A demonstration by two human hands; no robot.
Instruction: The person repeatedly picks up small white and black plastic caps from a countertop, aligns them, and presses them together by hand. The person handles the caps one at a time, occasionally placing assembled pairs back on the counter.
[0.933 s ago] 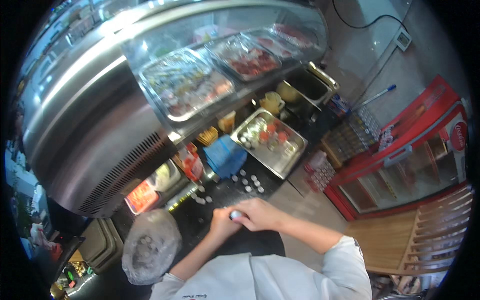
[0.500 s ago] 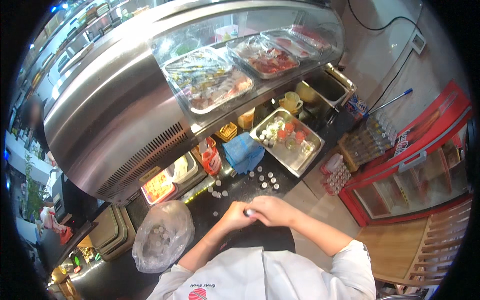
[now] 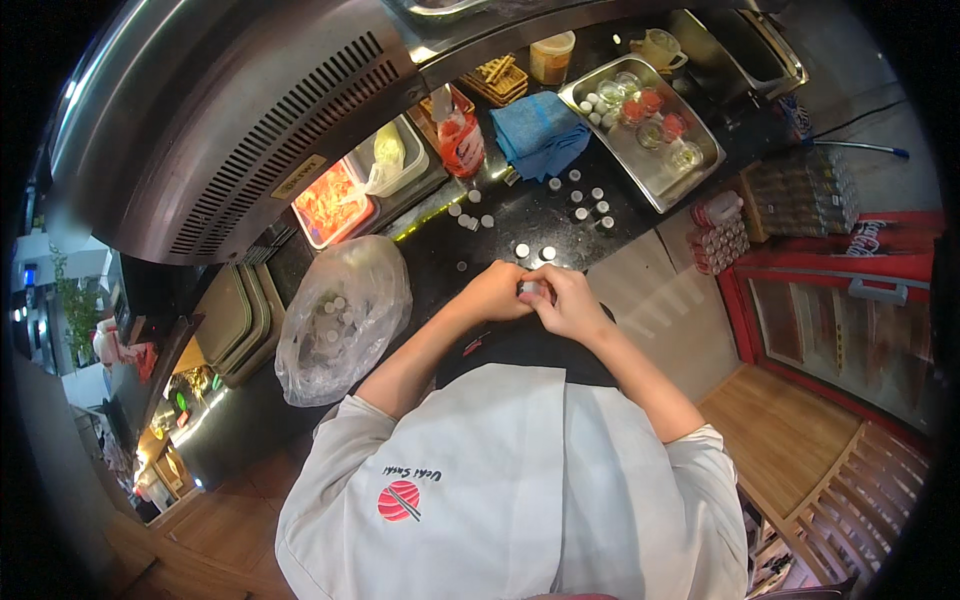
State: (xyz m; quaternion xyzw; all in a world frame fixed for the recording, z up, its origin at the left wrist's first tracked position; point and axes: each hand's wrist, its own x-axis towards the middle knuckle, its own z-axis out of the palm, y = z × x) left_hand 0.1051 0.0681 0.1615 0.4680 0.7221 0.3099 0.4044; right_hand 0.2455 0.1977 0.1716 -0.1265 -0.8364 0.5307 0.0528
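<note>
My left hand and my right hand meet over the black counter, both closed on one small white cup held between the fingers. Several more small white cups lie scattered on the counter just beyond my hands. A clear plastic bag holding several of the same cups sits to my left.
A blue cloth and a steel tray of small filled cups sit at the far right of the counter. A red bottle, a tub of orange food and a white tub stand under the steel display case. A red cabinet stands right.
The view has dropped closer to the counter. My hands stay together on a small cup, now nearer the counter's front edge.
</note>
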